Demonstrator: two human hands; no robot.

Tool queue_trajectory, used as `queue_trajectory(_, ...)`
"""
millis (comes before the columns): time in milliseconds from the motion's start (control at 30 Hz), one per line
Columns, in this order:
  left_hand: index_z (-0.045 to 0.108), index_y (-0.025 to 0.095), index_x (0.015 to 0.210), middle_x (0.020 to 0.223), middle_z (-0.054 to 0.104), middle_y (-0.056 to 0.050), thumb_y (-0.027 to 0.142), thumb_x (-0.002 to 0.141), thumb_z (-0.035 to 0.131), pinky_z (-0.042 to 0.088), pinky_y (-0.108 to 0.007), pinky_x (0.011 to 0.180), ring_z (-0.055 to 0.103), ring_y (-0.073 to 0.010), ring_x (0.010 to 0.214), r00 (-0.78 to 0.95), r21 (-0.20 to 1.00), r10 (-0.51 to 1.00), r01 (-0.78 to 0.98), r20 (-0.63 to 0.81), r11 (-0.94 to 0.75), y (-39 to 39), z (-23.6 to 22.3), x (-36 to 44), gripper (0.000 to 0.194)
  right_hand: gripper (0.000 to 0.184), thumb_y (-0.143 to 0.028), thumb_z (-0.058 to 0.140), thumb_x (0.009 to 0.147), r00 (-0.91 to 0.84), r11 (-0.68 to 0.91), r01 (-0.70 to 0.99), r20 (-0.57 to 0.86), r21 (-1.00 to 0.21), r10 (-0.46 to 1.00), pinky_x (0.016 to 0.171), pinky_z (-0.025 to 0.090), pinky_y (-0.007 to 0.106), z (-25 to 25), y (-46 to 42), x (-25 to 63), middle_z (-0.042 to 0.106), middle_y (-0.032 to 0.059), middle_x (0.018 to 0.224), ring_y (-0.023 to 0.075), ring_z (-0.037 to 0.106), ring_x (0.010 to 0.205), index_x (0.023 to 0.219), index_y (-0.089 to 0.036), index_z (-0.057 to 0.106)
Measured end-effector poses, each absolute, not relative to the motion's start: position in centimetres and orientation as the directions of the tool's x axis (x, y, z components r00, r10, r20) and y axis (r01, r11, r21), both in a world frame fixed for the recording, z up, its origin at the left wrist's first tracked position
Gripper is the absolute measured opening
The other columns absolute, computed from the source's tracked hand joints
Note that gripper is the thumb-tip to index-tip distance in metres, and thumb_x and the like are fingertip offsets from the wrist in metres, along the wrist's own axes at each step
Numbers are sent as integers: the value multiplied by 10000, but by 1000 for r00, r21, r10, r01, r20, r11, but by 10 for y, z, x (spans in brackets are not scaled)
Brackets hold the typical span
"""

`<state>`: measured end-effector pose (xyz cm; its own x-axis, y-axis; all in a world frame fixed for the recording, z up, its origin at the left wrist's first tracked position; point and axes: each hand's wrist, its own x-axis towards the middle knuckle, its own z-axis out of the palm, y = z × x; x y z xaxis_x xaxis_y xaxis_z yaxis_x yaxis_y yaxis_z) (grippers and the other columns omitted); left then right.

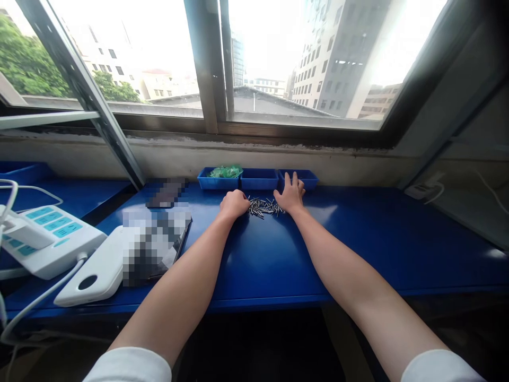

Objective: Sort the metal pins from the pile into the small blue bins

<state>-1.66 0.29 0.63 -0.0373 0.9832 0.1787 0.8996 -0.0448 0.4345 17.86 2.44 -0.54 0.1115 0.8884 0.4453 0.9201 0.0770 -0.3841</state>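
A loose pile of thin silvery metal pieces, like screws or nails [261, 207], lies on the blue tabletop [270, 254]. At its left edge rests my left hand [234, 204], closed with the fingers curled under; anything inside is hidden. On the pile's other side, my right hand [291, 195] is open, its fingers spread and reaching toward the front of the right blue bin [310, 178]. The middle blue bin [260, 179] stands behind the pile. In the left blue bin [218, 183] lies crumpled green material [226, 171], perhaps plastic.
To my left are a white power strip [59, 233] with cables, a white power bank [95, 268] and blurred flat items [159, 246]. A slanted metal post [115, 132] rises at the back left. Behind the bins runs the wall beneath a window [214, 116].
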Motion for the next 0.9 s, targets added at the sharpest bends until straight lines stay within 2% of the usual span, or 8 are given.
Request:
queue_trajectory(133, 744, 184, 828, 883, 720, -145, 245, 665, 550, 502, -313, 743, 657, -282, 878, -31, 485, 982, 872, 189, -66, 6, 11, -21, 260, 662, -464, 468, 833, -100, 294, 898, 500, -327, 860, 1018, 292, 500, 0, 10, 160, 305, 147, 1481, 339, 270, 1289, 1411, -162, 353)
queue_trajectory(233, 740, 183, 781, 819, 726, -118, 237, 634, 559, 503, -281, 676, 664, -270, 822, 3, 524, 994, 849, 113, -62, 5, 18, -24, 240, 648, -549, 426, 849, -316, 451, 845, 411, -288, 855, 1031, 289, 493, 0, 4, 153, 372, 116, 1455, 318, 296, 1301, 1391, -196, 401)
queue_trajectory(300, 736, 184, 761, 790, 724, -102, 234, 599, 583, 497, -262, 620, 665, -260, 780, 22, 539, 998, 841, 58, -50, 3, 22, -25, 228, 681, -588, 426, 839, -382, 477, 834, 335, -278, 862, 1037, 283, 497, -2, 2, 151, 371, 119, 1459, 320, 293, 1319, 1395, -196, 399)
queue_trajectory(467, 735, 183, 754, 778, 724, -99, 227, 557, 628, 490, -249, 581, 665, -254, 751, 55, 500, 997, 863, 60, -78, -2, 24, -21, 229, 720, -642, 428, 816, -393, 445, 857, 230, -259, 890, 1033, 293, 477, -8, 5, 151, 418, 136, 1430, 334, 357, 1298, 1369, -179, 441)
queue_trajectory(700, 731, 179, 815, 892, 722, -130, 182, 589, 609, 505, -299, 728, 656, -290, 888, 50, 477, 993, 874, 110, -97, 0, 19, -20, 258, 571, -613, 381, 854, -413, 473, 844, 256, -254, 874, 921, 373, 424, -8, 7, 151, 592, 105, 1251, 318, 494, 1161, 1200, -212, 594)
queue_trajectory(800, 721, 171, 855, 925, 714, -144, 177, 588, 626, 503, -321, 751, 649, -303, 912, 20, 500, 994, 863, 109, -72, 3, 17, -23, 283, 550, -595, 392, 859, -408, 471, 842, 259, -263, 875, 917, 369, 422, -7, 6, 151, 598, 107, 1243, 315, 499, 1148, 1189, -209, 602)
queue_trajectory(900, 702, 171, 909, 920, 714, -124, 169, 616, 618, 500, -311, 767, 651, -277, 907, -17, 545, 992, 836, 125, -55, 7, 14, -26, 305, 555, -590, 408, 858, -393, 457, 845, 258, -277, 883, 945, 347, 443, -7, 6, 150, 571, 108, 1287, 321, 473, 1182, 1223, -210, 581)
